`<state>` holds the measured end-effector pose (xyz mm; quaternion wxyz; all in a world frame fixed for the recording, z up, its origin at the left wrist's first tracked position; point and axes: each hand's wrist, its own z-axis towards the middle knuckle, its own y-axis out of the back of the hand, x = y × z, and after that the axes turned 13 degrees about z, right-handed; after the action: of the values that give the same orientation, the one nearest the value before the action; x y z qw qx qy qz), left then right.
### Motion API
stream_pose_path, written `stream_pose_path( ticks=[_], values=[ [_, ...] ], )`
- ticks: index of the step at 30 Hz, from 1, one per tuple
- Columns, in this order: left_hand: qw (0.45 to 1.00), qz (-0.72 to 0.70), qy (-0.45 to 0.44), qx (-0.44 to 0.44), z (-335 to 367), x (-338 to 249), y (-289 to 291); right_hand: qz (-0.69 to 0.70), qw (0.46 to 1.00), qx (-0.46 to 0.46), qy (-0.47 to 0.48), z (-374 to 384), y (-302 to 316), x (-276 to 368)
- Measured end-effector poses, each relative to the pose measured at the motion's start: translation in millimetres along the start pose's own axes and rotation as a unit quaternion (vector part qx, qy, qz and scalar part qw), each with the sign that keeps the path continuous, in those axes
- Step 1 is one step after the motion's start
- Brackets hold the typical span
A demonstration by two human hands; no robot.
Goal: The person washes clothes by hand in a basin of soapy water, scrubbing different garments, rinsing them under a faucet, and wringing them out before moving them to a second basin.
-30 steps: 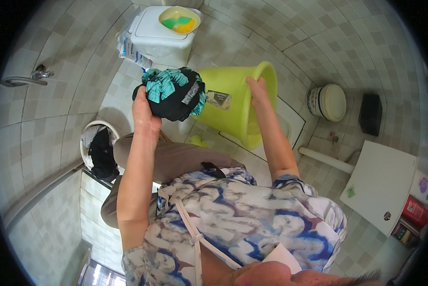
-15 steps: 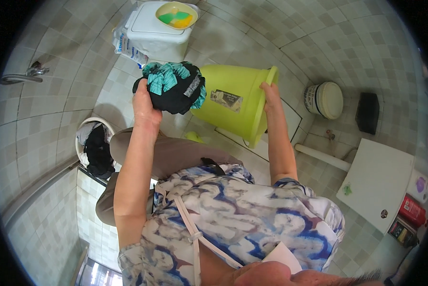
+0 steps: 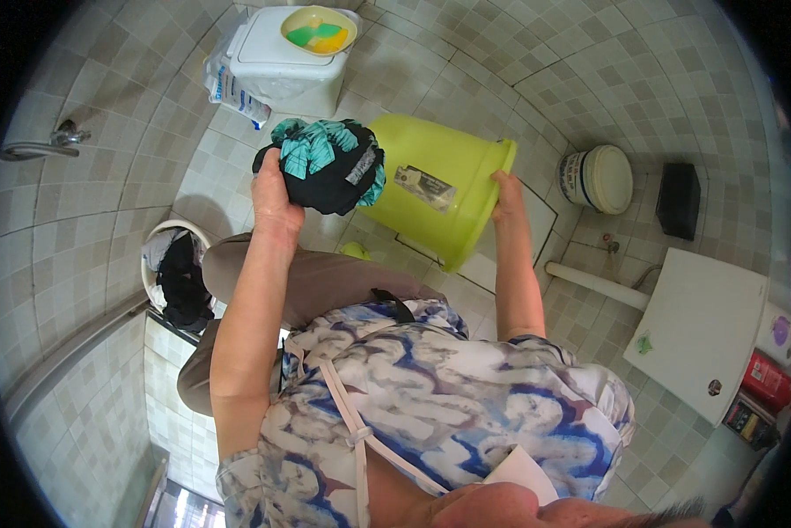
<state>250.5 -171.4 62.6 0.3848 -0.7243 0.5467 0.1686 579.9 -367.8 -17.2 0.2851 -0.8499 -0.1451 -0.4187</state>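
My left hand (image 3: 277,195) is closed on a bunched-up bundle of black and teal patterned clothes (image 3: 334,180), held up in front of me. The thumb lies over its near side; the other fingers are hidden underneath. To the right, a large lime-green bucket (image 3: 435,154) lies tipped over, its rim toward the right and its label facing up. My right hand (image 3: 506,195) grips that rim, with most of the fingers out of sight. The bundle overlaps the bucket's left end in view, but I cannot tell if they touch.
A white bin (image 3: 281,70) at the back carries a yellow bowl (image 3: 347,18) with green and yellow pieces. Dark and light clothes fill a white basket (image 3: 149,273) at left. A white lidded bucket (image 3: 608,179), black box (image 3: 679,201) and white board-like surface (image 3: 699,326) stand right.
The clothes bundle has shifted slightly right and nearer in the picture. The bucket's tilt has changed a little, and my right hand has moved slightly with its rim.
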Motion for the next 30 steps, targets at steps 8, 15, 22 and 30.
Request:
stream_pose_path(
  ticks=[8,15,22,30],
  values=[
    [1.000,0.021,-0.012,0.016,-11,-7,-2,0.099,0.995,0.031,-0.016,11,7,-28],
    [1.000,0.022,-0.018,0.009,-15,-4,-4,0.076,0.994,0.067,-0.046,27,12,-34],
    [0.999,0.026,-0.020,0.014,-22,-6,-11,0.081,0.993,0.063,-0.058,31,26,-33],
    [0.998,0.033,-0.002,0.052,-20,3,-24,-0.006,0.997,-0.028,-0.076,47,36,-38]
  ],
)
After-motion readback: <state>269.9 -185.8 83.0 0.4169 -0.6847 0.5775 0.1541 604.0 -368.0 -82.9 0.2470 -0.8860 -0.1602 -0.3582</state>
